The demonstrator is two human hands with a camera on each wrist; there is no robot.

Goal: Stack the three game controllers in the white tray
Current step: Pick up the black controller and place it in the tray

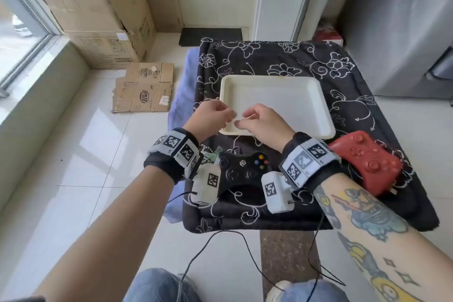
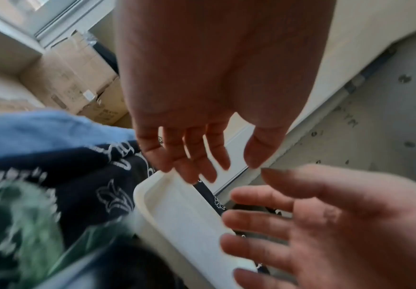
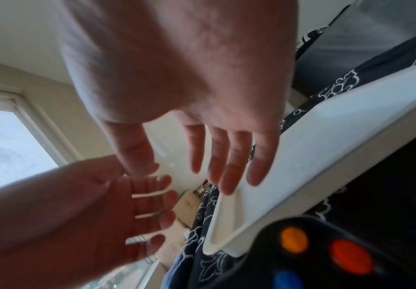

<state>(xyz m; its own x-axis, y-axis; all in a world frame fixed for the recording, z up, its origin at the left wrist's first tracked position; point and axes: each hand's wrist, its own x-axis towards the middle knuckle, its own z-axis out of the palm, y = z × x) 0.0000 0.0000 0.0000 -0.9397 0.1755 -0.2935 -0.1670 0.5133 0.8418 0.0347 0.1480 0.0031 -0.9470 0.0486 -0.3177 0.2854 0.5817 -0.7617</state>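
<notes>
The white tray (image 1: 282,95) lies on a black flowered cloth (image 1: 269,61) with nothing in it. In front of it lies a black controller (image 1: 241,169), whose coloured buttons show in the right wrist view (image 3: 325,254). A red controller (image 1: 367,159) lies at the tray's near right corner. A green thing (image 1: 211,155), mostly hidden under my left wrist and blurred in the left wrist view (image 2: 29,224), lies left of the black one. My left hand (image 1: 213,115) and right hand (image 1: 259,122) hover close together over the tray's near left corner, fingers relaxed, holding nothing.
The cloth-covered table is small, with floor on its left and front sides. Cardboard boxes (image 1: 103,24) and a flattened carton (image 1: 144,88) sit on the floor to the left. A grey cabinet (image 1: 404,32) stands at the right. Cables (image 1: 220,243) hang off the front edge.
</notes>
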